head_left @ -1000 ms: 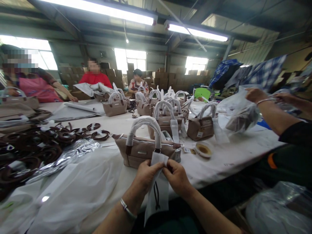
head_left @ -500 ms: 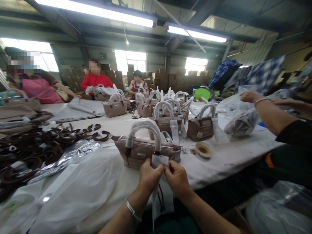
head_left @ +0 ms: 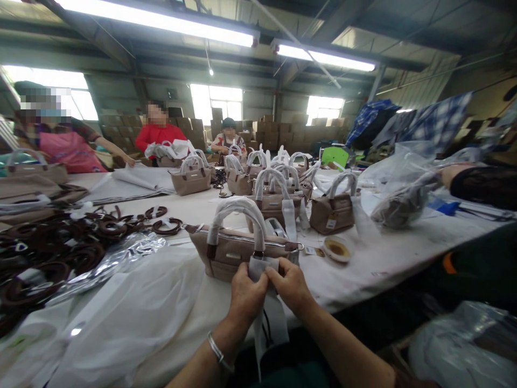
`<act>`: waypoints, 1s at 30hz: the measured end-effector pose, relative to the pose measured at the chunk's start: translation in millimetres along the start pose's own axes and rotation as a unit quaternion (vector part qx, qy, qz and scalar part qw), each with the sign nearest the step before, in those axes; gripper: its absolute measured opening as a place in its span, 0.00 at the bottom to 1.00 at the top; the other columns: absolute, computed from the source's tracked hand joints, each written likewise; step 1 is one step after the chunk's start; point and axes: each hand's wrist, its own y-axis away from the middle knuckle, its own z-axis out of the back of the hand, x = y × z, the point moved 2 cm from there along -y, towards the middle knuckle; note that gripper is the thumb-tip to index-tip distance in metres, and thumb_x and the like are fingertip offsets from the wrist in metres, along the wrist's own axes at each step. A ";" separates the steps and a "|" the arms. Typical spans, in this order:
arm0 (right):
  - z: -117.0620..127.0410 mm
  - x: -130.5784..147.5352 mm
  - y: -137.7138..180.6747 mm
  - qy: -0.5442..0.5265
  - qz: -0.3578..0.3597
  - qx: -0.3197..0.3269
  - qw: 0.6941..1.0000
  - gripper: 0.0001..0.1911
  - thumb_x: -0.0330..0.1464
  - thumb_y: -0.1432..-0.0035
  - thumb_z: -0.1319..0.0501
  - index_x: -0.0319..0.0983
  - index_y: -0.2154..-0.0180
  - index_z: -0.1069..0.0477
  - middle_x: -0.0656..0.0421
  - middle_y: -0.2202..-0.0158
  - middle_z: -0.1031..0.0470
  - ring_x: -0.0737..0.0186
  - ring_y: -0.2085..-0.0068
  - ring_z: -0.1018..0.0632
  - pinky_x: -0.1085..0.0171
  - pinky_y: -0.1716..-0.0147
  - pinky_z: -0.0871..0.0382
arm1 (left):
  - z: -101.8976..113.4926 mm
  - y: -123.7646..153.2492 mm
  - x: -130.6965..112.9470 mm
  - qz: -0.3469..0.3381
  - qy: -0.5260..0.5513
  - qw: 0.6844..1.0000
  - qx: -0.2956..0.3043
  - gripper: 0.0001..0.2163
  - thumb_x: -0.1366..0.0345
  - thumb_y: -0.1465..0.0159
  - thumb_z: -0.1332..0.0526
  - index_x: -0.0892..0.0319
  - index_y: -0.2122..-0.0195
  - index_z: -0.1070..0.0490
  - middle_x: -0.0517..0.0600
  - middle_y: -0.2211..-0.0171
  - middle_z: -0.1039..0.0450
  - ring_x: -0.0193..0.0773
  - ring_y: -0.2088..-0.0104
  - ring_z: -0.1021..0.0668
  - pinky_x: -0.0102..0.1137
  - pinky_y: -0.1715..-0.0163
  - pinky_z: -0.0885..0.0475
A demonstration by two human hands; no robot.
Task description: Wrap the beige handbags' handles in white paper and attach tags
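Note:
A taupe handbag stands upright on the table in front of me, its two handles wrapped in white material. At the base of the handle nearest me, a strip of white wrapping paper is pinched between both hands. My left hand grips its left part, thumb on top. My right hand holds its right edge, fingers curled. The strip's long end hangs down below my hands, with thin dark cords against it.
Coiled brown straps lie left, beside white sheeting. More wrapped handbags stand behind, with a tape roll to the right. A co-worker's arm reaches a plastic-bagged handbag. Other people sit across the table.
My right hand has shifted slightly up and left along the white strip. At right, the co-worker's arm has lowered and drawn back from the plastic bag's top.

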 end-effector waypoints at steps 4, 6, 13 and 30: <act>-0.8 5.8 -5.4 0.051 -0.018 0.002 0.999 0.12 0.35 0.47 0.41 0.38 0.79 0.32 0.62 0.81 0.31 0.66 0.76 0.31 0.68 0.76 0.42 | 2.8 2.9 -2.8 -0.029 0.008 1.000 0.000 0.10 0.61 0.46 0.35 0.60 0.68 0.31 0.50 0.73 0.26 0.41 0.71 0.24 0.32 0.69 0.32; -0.3 8.2 -5.1 0.085 -0.006 -0.016 0.996 0.13 0.36 0.47 0.40 0.38 0.80 0.34 0.63 0.81 0.33 0.66 0.77 0.32 0.67 0.76 0.43 | 4.6 4.9 -1.6 -0.044 0.011 0.999 0.002 0.10 0.61 0.46 0.36 0.60 0.66 0.30 0.51 0.71 0.25 0.42 0.68 0.23 0.33 0.66 0.31; -4.2 9.2 -0.6 0.145 0.027 -0.073 0.986 0.15 0.36 0.45 0.40 0.40 0.80 0.39 0.65 0.82 0.38 0.68 0.77 0.36 0.67 0.75 0.46 | 6.7 13.2 9.9 -0.041 0.066 0.996 0.033 0.13 0.63 0.43 0.38 0.59 0.57 0.29 0.51 0.63 0.23 0.43 0.62 0.22 0.35 0.59 0.30; -2.4 25.0 22.2 0.075 0.126 0.050 0.988 0.10 0.23 0.44 0.47 0.38 0.68 0.28 0.56 0.67 0.29 0.60 0.62 0.28 0.63 0.60 0.34 | 1.8 12.1 12.7 -0.067 0.025 0.997 0.002 0.11 0.63 0.41 0.39 0.59 0.58 0.28 0.52 0.65 0.23 0.43 0.63 0.22 0.35 0.59 0.30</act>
